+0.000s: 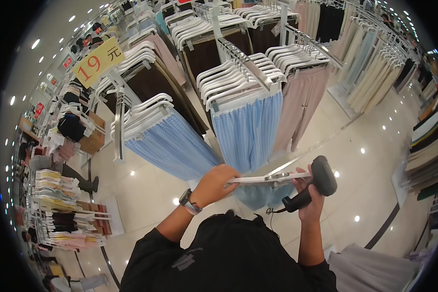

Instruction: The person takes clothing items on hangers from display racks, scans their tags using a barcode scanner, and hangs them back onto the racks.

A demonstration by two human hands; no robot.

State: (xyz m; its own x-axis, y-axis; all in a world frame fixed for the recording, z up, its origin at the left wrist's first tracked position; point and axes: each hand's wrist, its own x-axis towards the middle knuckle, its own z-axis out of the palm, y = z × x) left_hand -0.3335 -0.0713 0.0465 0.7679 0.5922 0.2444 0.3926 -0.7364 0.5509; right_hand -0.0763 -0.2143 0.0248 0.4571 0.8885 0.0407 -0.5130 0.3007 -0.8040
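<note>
My left hand (pixel 215 184), with a dark watch and a banded bracelet at the wrist, is closed on one end of a white clothes hanger (pixel 254 179). From that hanger hangs a light blue garment (pixel 264 195), seen from above. A black handheld barcode scanner (pixel 324 176) is gripped in my right hand (pixel 310 203), its handle pointing left and a cord trailing from it. The fingers of this hand also reach the hanger's right end. Just beyond my hands hang blue checked trousers (pixel 248 129) on white hangers.
More blue trousers (pixel 173 143) hang at the left under a yellow price sign (pixel 100 62) reading 19. Metal rack arms (pixel 248 63) jut towards me. Pink trousers (pixel 304 104) hang to the right. A grey garment (pixel 374 270) lies at lower right. The tiled floor (pixel 365 160) is glossy.
</note>
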